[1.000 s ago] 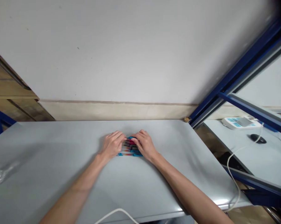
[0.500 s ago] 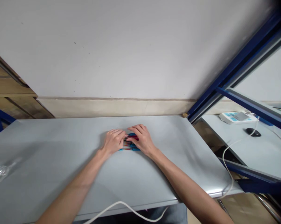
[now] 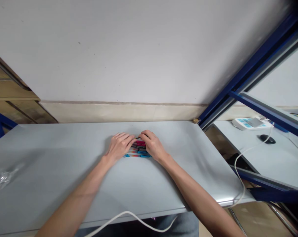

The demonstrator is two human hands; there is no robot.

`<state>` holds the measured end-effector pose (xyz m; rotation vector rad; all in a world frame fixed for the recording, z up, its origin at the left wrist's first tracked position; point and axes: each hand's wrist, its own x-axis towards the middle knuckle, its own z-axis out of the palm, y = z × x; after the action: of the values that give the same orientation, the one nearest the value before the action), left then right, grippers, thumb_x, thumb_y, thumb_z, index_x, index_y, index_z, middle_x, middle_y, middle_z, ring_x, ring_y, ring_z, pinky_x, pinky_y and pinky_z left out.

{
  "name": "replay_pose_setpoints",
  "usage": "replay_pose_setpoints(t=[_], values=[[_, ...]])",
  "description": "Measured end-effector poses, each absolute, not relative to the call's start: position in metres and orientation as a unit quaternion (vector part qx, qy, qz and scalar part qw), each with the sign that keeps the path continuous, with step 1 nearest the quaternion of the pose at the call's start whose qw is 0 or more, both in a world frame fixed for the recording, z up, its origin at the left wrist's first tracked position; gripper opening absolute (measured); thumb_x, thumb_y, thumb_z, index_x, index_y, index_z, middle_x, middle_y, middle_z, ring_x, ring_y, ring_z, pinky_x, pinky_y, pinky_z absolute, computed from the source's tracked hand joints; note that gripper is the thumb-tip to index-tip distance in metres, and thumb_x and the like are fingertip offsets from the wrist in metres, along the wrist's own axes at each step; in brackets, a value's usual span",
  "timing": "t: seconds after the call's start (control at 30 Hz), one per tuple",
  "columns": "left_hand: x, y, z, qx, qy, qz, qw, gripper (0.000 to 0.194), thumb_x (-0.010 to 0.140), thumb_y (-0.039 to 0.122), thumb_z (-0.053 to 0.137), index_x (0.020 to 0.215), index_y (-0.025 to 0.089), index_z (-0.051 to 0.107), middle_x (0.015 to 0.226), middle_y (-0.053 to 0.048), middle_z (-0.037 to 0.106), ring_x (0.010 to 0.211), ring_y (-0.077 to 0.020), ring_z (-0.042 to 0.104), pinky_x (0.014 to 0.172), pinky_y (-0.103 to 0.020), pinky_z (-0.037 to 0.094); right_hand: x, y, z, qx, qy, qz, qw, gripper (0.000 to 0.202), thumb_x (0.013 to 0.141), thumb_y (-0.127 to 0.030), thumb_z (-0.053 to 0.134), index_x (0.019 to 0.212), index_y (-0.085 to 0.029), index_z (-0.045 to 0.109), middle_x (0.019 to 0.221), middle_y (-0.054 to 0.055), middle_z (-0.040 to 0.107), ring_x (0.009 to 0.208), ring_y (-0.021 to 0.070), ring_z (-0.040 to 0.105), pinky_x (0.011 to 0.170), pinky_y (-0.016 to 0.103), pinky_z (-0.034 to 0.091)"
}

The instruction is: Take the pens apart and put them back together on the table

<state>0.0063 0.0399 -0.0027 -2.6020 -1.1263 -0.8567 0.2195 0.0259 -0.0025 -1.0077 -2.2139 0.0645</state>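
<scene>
Several slim pen-like items (image 3: 140, 152) in blue, red, grey and white lie side by side on the grey table (image 3: 65, 158). A dark thin pen (image 3: 138, 138) lies at the far side of this row, between my hands. My left hand (image 3: 119, 144) is closed on its left end, fingers bent together. On the other end, my right hand (image 3: 152, 144) is closed, with its fingertips at the pen. The palms partly cover both ends of the row.
Crumpled clear plastic (image 3: 2, 179) lies at the table's left. A white cable (image 3: 126, 213) loops at the front edge. Beyond the blue frame (image 3: 238, 77) on the right, a black mouse (image 3: 267, 139) and a white device (image 3: 250, 123) stand on another table. A wall rises behind.
Both hands have shifted slightly away from me and a little apart. The dark pen now shows between them, and more of the row is uncovered.
</scene>
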Motion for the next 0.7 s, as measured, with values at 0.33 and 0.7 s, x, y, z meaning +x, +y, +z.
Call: replay_pose_setpoints(t=[0.33, 0.7], values=[[-0.004, 0.038, 0.005, -0.861, -0.425, -0.261, 0.099, 0.026, 0.092, 0.004, 0.044, 0.097, 0.018, 0.064, 0.089, -0.006, 0.067, 0.087, -0.0234, 0.06, 0.076, -0.036, 0.041, 0.24, 0.036, 0.004, -0.435, -0.786, 0.014, 0.438, 0.021, 0.103, -0.019, 0.047, 0.097, -0.018, 0.066, 0.091, 0.009, 0.064, 0.086, 0.0218, 0.058, 0.081, 0.034, 0.047], [0.001, 0.028, -0.001, -0.809, -0.463, -0.362, 0.016, 0.021, 0.103, 0.022, 0.04, 0.096, 0.02, 0.06, 0.082, -0.004, 0.069, 0.076, -0.0198, 0.063, 0.073, -0.032, 0.043, 0.205, -0.005, 0.011, -0.39, -0.76, 0.175, 0.489, 0.026, 0.104, -0.028, 0.044, 0.085, -0.019, 0.059, 0.097, 0.008, 0.059, 0.079, 0.0164, 0.054, 0.075, 0.03, 0.045]])
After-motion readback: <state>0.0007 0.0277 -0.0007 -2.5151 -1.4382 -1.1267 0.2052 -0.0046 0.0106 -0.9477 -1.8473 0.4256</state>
